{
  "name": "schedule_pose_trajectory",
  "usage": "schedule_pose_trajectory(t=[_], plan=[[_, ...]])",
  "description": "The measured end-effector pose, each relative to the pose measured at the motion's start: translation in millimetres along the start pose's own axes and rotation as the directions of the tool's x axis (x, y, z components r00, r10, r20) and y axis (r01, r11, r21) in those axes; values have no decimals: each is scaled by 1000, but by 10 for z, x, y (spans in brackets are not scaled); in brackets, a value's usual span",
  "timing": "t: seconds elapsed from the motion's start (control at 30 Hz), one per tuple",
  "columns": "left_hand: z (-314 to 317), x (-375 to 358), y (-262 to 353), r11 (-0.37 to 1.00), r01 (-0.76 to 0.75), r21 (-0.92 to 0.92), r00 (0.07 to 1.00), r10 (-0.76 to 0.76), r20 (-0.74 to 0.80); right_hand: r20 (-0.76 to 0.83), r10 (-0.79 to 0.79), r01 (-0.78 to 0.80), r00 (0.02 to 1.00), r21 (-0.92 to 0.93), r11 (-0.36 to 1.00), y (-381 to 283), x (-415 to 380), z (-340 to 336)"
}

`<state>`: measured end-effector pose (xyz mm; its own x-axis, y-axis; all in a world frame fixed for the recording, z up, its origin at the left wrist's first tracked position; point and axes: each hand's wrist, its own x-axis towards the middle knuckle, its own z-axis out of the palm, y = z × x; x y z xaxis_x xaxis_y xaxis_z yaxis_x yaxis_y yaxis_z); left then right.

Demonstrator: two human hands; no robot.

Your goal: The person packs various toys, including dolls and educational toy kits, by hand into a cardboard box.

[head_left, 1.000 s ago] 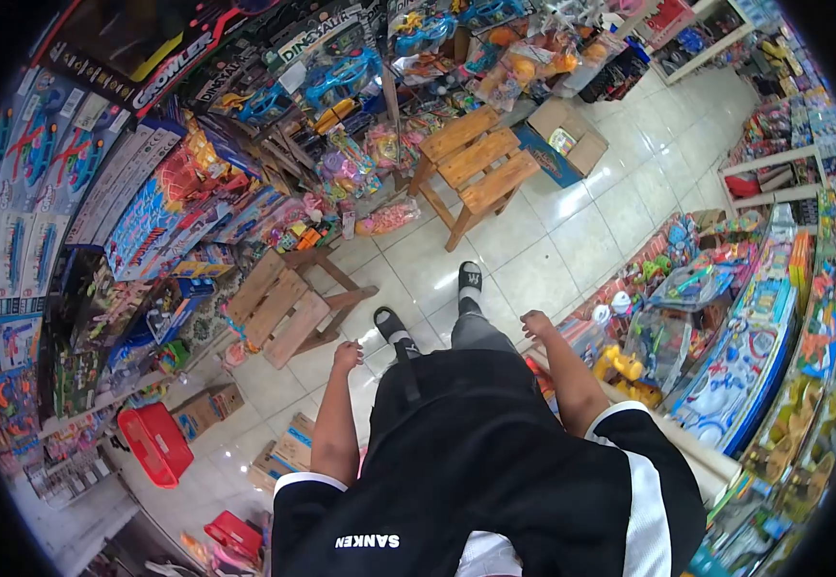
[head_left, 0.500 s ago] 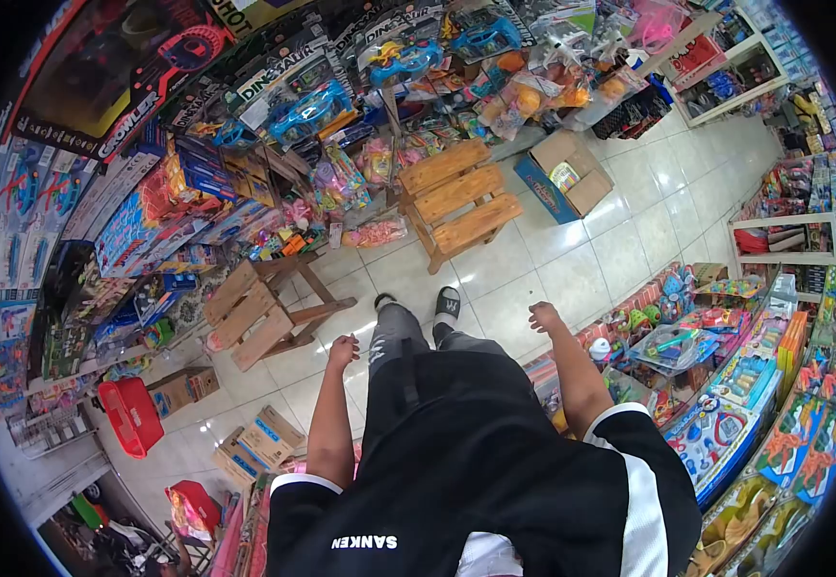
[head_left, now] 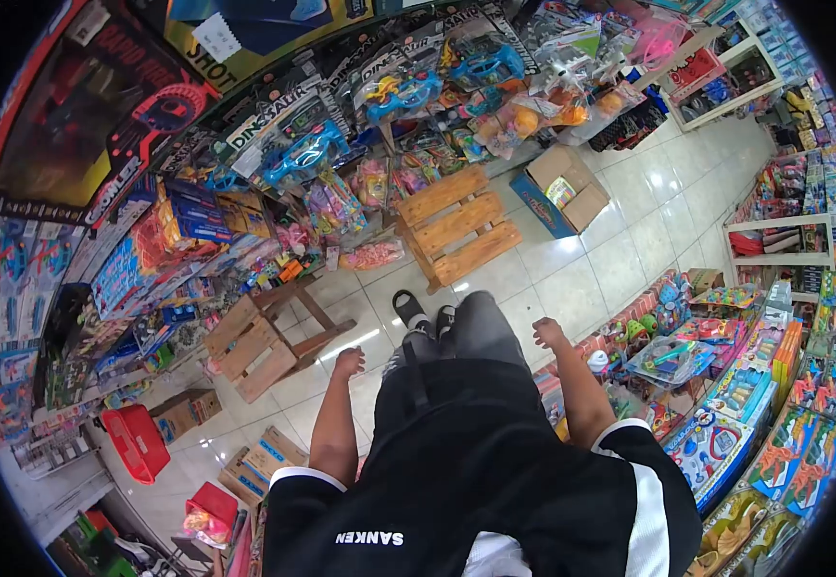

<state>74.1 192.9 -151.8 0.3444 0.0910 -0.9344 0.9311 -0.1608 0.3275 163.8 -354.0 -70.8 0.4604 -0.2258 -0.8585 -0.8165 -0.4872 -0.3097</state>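
My left sandal (head_left: 406, 306) has swung forward near the slatted stool (head_left: 464, 238), so I'm only walking, left hand (head_left: 349, 363) and right hand (head_left: 549, 334) empty, fingers loose.

The top edge cuts off the "SHOT" box (head_left: 274, 37) at eleven o'clock; the bottom edge crops the black shirt (head_left: 437, 481) at six. Trousers (head_left: 481, 337) hide part of the right sandal (head_left: 446, 314). Packages (head_left: 24, 288) at nine blur, as do the left hand's (head_left: 350, 363) fingers.
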Motion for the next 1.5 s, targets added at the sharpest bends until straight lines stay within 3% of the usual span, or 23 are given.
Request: schedule_pose_trajectory(t=[0.17, 0.43, 0.6, 0.87, 1.0, 1.03, 1.07, 1.17, 1.2, 1.23, 1.33, 1.5], plan=[[62, 78, 421, 985, -139, -106, 988, 130, -82, 73, 85, -77, 994, -101, 992, -33, 48, -32], [384, -78, 663, 997, -64, -33, 997, 63, -48, 55, -29, 37, 998, -159, 987, -512, 347, -259], [600, -229, 710, 1000, 11, -8, 999, -11, -34, 53, -77, 81, 996, -70, 994, -721, 582, -487], [733, -417, 865, 993, -79, -90, 989, 67, -131, 159, -4, 49, 987, -277, 960, -592, 745, -597], [641, -400, 781, 974, -177, -142, 976, 155, -155, 173, -77, 141, 982, -392, 909, -295, 928, -472], [580, -459, 792, 980, -164, -113, 980, 149, -133, 221, -214, 292, 952, -433, 853, 47, 1226, -400], [512, -441, 727, 979, -164, -118, 980, 148, -131, 219, -212, 290, 952, -438, 851, 102, 1193, -351], [219, -377, 499, 990, -128, -67, 987, 120, -108, 172, -261, 308, 950, -376, 874, 13, 897, -50], [134, -384, 430, 989, -127, -74, 988, 119, -101, 87, -116, 129, 989, -160, 979, -183, 585, 27], [24, -399, 332, 989, -124, -79, 989, 117, -93, 38, 53, -55, 998, 78, 995, -288, 352, 144], [-303, -262, -74, 991, -123, -51, 992, 121, -43, 3, 49, -49, 999, 121, 991, -278, -42, 544], [-606, -200, -561, 997, -13, -82, 1000, 10, -30, 2, 73, -73, 997, -10, 997, 86, -365, 989]])
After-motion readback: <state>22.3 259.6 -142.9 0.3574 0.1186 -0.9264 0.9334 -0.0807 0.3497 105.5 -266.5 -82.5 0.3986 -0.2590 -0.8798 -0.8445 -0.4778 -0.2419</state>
